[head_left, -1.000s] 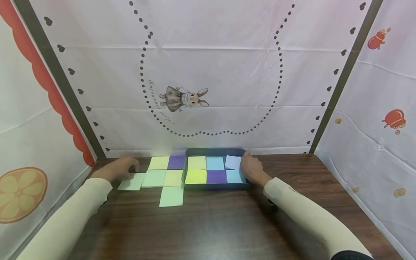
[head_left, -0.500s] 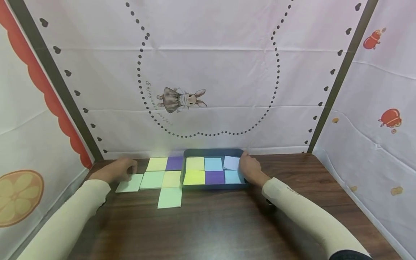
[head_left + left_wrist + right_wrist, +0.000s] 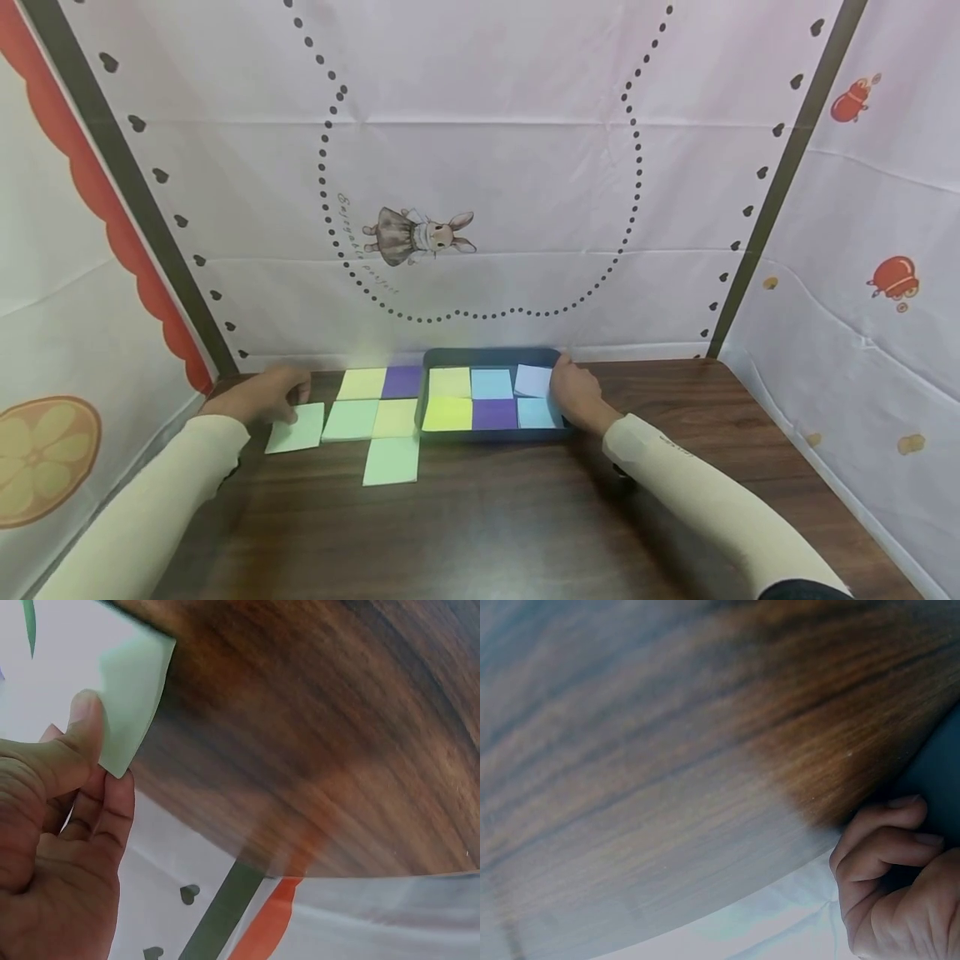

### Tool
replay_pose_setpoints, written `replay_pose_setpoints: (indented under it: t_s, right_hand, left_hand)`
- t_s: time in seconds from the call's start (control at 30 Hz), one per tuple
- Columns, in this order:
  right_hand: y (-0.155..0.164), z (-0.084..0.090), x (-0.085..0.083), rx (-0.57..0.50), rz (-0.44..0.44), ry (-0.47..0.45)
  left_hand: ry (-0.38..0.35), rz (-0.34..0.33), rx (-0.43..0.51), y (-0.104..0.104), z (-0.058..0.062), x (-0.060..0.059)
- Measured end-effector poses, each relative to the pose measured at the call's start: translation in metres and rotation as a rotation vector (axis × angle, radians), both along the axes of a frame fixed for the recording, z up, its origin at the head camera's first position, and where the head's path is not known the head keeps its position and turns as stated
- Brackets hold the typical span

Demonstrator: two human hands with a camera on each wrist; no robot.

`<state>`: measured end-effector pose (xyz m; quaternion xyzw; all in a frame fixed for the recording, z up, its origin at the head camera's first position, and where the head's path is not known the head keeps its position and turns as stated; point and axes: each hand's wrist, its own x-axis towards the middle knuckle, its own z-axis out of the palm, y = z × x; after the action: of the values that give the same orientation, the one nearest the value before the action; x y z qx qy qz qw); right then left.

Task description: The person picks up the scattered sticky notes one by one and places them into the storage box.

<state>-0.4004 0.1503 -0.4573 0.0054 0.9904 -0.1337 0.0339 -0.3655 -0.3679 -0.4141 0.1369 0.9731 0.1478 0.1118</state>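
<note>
While the left hand (image 3: 52, 817) pinches a green note (image 3: 131, 694), the right hand (image 3: 889, 889) curls on the tray's (image 3: 937, 787) half-hidden rim.

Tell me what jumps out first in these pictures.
A patchwork of coloured paper squares: six fill a dark tray at the back of the wooden table, more lie on the wood to its left. The left hand pinches a pale green square; the right hand rests at the tray's right end.

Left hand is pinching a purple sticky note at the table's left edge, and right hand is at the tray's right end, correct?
Not quite. The note pinched by the left hand is a pale green sticky note, as the left wrist view shows. The right hand is at the tray's right end.
</note>
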Motion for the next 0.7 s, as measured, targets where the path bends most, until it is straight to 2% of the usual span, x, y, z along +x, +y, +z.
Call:
replay_pose_setpoints:
  t_s: [0.17,0.33,0.57,0.7]
  right_hand:
    - [0.0,-0.001,0.0,0.018,0.015,0.012]
    - [0.001,-0.002,0.001,0.055,0.042,0.032]
    - [0.001,-0.004,0.002,-0.016,0.008,0.023]
    - [0.001,-0.003,0.003,-0.03,0.008,0.023]
  left_hand:
    - [-0.001,-0.009,0.016,-0.002,0.013,0.005]
    - [-0.05,0.01,0.061,0.0,0.027,0.01]
    - [-0.119,0.054,0.088,0.004,0.041,0.013]
    - [-0.114,0.037,0.077,0.004,0.047,0.016]
